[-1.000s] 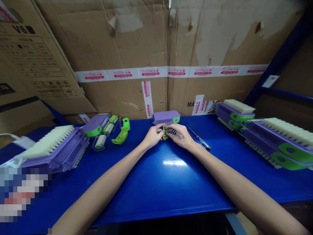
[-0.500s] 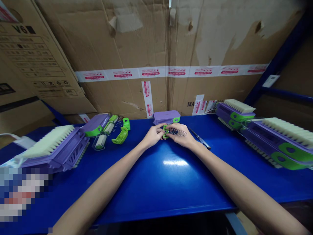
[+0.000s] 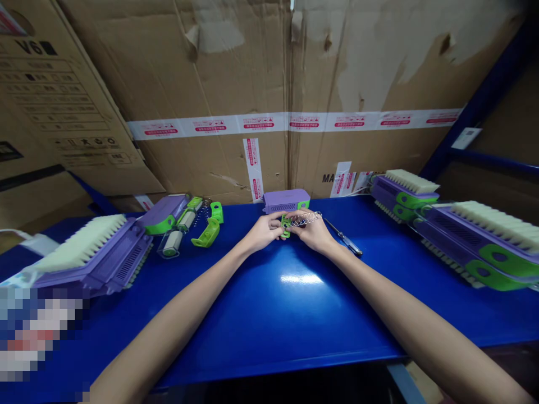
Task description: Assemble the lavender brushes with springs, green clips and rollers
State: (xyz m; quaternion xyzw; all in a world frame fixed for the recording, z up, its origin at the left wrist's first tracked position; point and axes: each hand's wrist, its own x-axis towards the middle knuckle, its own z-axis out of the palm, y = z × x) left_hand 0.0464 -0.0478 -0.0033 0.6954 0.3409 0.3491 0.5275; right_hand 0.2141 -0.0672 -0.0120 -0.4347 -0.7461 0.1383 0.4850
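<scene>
Both hands meet over the middle of the blue table. My left hand (image 3: pixel 265 231) is closed on a small green plastic bracket (image 3: pixel 287 225), its fingers on the bracket's left side. My right hand (image 3: pixel 314 231) is closed around the bracket's right side, where a coil spring (image 3: pixel 304 219) sticks out to the right across the fingers. The near end of the spring lies against the bracket; whether it is hooked in I cannot tell. Just behind the hands is a purple plastic housing (image 3: pixel 286 200) with a green end. To the right of my right hand lies a screwdriver (image 3: pixel 344 238).
Left on the blue table (image 3: pixel 269 314) are loose green brackets (image 3: pixel 207 233), springs (image 3: pixel 202 213), a purple-green housing (image 3: pixel 164 214) and a bristled brush unit (image 3: pixel 96 252). More brush units (image 3: pixel 492 241) stand at the right. A cardboard wall (image 3: pixel 219 84) closes off the back.
The spring's free end has tipped upward, from pointing slightly down to slightly up. Both hands stay at nearly the same place, with the right fingers shifted a little.
</scene>
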